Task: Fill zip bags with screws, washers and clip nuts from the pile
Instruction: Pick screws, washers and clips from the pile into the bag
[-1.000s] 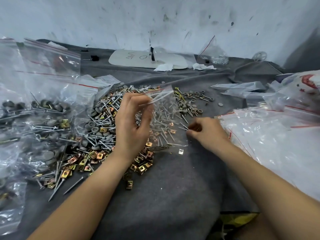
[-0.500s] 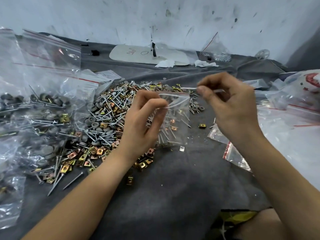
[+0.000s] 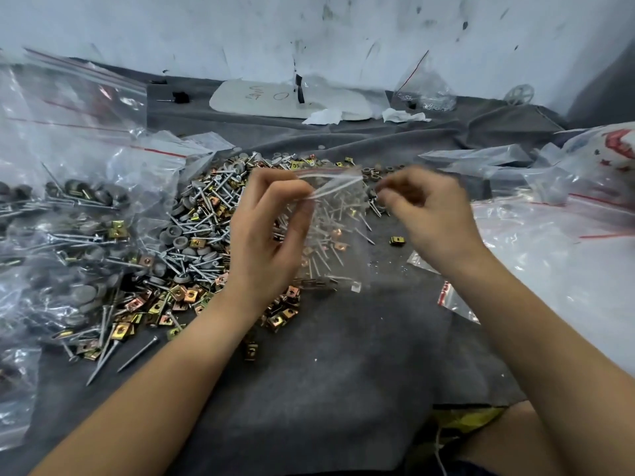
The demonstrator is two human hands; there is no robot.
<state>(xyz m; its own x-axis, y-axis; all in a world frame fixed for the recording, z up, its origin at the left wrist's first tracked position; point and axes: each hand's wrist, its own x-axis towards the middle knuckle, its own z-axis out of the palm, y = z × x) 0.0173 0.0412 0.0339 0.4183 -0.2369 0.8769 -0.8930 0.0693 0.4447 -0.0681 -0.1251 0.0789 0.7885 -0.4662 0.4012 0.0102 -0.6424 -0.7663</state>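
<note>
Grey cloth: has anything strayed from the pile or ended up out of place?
One clip nut lies alone beside the right hand, apart from the pile. A second clip nut sits just below the pile's near edge. Nothing else stands out.

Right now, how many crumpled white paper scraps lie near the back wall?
2: one scrap at the white board's front edge, another right of it. More may be hidden.
</note>
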